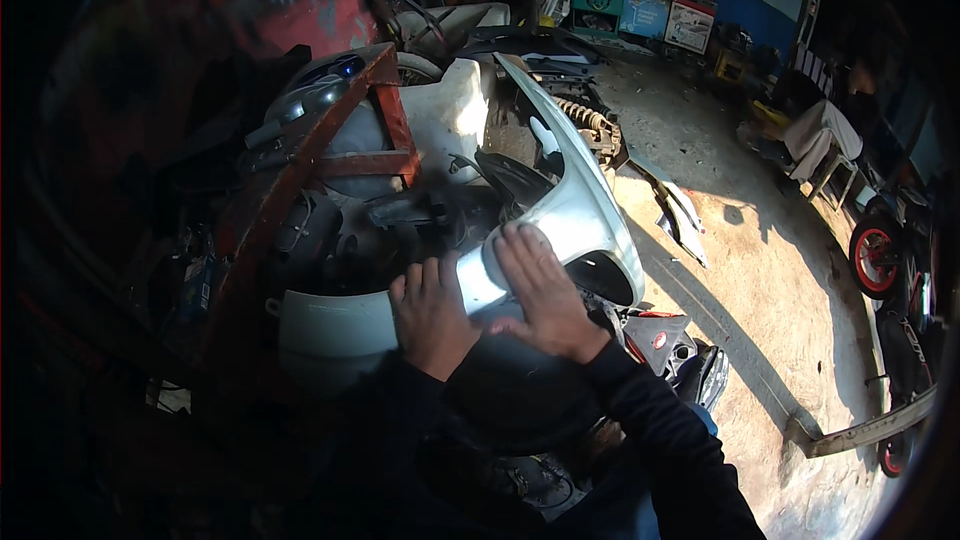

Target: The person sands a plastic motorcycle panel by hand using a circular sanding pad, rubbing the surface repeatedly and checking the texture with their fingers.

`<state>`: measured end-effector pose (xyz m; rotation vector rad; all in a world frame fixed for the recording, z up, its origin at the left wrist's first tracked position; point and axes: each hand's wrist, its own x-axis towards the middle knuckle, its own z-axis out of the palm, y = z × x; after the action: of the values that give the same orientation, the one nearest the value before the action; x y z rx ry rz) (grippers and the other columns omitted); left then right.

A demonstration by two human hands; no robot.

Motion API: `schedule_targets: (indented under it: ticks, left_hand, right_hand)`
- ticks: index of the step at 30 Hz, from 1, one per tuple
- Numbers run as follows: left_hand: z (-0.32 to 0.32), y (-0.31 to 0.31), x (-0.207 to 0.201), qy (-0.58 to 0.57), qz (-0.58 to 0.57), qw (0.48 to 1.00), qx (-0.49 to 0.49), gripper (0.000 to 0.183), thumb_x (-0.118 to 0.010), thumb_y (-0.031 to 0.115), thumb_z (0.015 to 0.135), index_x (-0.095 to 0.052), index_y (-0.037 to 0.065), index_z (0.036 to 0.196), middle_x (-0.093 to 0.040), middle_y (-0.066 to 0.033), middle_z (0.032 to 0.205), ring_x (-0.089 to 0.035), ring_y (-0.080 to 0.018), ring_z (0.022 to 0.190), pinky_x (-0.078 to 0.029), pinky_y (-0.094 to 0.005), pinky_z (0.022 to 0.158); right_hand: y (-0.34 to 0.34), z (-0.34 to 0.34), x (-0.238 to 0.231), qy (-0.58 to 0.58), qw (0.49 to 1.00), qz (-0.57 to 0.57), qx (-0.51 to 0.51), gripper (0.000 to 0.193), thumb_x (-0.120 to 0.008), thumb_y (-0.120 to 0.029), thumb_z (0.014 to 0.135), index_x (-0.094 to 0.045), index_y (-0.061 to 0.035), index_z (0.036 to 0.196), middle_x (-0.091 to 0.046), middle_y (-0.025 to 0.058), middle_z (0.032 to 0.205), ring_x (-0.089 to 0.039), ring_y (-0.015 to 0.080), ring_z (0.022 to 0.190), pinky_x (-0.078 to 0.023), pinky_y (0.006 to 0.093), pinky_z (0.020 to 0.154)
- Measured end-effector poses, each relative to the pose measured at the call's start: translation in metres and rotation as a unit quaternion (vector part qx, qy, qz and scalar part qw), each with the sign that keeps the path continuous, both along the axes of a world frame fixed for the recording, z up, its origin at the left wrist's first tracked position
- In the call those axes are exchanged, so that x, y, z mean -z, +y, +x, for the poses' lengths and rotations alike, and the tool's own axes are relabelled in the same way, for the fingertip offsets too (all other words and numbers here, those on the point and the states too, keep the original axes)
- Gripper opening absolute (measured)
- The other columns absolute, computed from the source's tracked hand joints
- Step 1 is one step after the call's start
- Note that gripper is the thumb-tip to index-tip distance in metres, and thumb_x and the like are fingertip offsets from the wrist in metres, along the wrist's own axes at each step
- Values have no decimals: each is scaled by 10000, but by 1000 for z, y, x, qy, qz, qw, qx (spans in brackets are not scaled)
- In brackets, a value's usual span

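A pale, glossy motorcycle body panel (340,320) stretches from lower left to upper right, narrow in the middle and flaring into a curved far end. My left hand (435,315) grips its middle, fingers bent over the upper edge. To its right, my right hand (545,290) lies on the panel with fingers stretched out and thumb apart. A greyish edge shows beside those fingers; whether it is a thin pad or shadow, I cannot tell. Below the panel sits a dark rounded shape, mostly in shadow.
A rusty red metal frame (290,170) stands at left, among dark motorcycle parts. A coil spring (590,125) and a slim white fairing piece (680,220) lie beyond the panel. A motorcycle with a red-rimmed wheel (876,256) is at right, near a metal bar (875,428).
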<state>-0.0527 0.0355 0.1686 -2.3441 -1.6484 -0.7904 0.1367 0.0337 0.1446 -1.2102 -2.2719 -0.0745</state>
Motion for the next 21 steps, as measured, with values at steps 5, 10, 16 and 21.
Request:
schedule_targets:
  ticks: [5, 10, 16, 21]
  left_hand:
    - [7, 0, 3, 6, 7, 1000, -5, 817, -879, 219, 545, -541, 81, 1275, -574, -87, 1081, -543, -271, 1063, -368, -420, 957]
    - [2, -1, -2, 17, 26, 999, -19, 821, -878, 229, 539, -546, 76, 1274, -572, -79, 1058, -547, -267, 1043, -371, -418, 949]
    - [4, 3, -4, -8, 16, 1000, 17, 814, -875, 235, 551, -537, 80, 1275, -570, -79, 1051, -551, -268, 1033, -378, -418, 940]
    - [7, 4, 2, -3, 10, 1000, 2, 849, -901, 265, 525, -539, 87, 1272, -572, -80, 1070, -548, -265, 1047, -377, -421, 944]
  right_hand:
    - [10, 1, 2, 46, 994, 26, 91, 1046, -474, -738, 880, -309, 92, 1497, -262, 297, 1586, -216, 436, 1496, -195, 519, 1203]
    - [44, 28, -6, 109, 989, 23, 100, 993, -510, -670, 905, -294, 93, 1501, -277, 290, 1582, -248, 439, 1481, -201, 557, 1188]
    - [7, 2, 0, -3, 1000, 0, 9, 1127, -516, -775, 814, -271, 67, 1522, -235, 265, 1610, -206, 426, 1504, -190, 544, 1197]
    - [8, -4, 8, 20, 998, 23, 63, 1101, -508, -757, 839, -273, 78, 1516, -242, 277, 1600, -211, 431, 1497, -185, 537, 1197]
